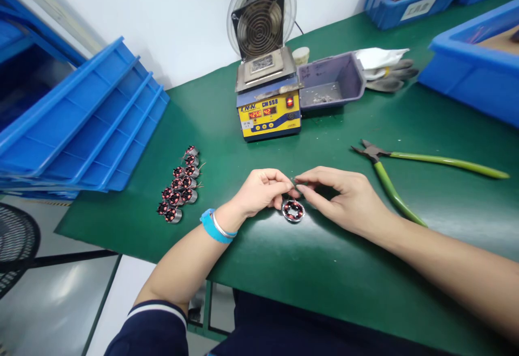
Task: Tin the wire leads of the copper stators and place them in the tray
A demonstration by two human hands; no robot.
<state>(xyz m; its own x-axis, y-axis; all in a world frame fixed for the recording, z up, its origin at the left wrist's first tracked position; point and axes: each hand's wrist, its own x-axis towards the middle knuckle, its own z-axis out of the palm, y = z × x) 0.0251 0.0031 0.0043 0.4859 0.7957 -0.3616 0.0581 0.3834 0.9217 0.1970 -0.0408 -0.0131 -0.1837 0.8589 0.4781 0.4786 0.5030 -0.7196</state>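
In front of me is a small motor stator (293, 211), a metal ring with copper windings and black parts, with thin wire leads rising from its far side. My left hand (265, 191), with a light-blue band at the wrist, is closed with its fingertips at those leads, just beside the ring. From the right, my right hand (344, 196) brings thumb and forefinger together at the wire ends. The fine wires between the fingertips are hard to make out. Green-handled cutting pliers (375, 153) lie spread on the table, right of my right hand.
Several more stators (178, 188) stand grouped on the green table (259, 259) at left. A yellow-and-blue solder pot (267, 102) with a fan behind it stands at the back, beside a grey-purple bin (352, 83) and gloves (391, 75). Blue crates (93, 123) lean at left; another blue bin (474, 72) sits right.
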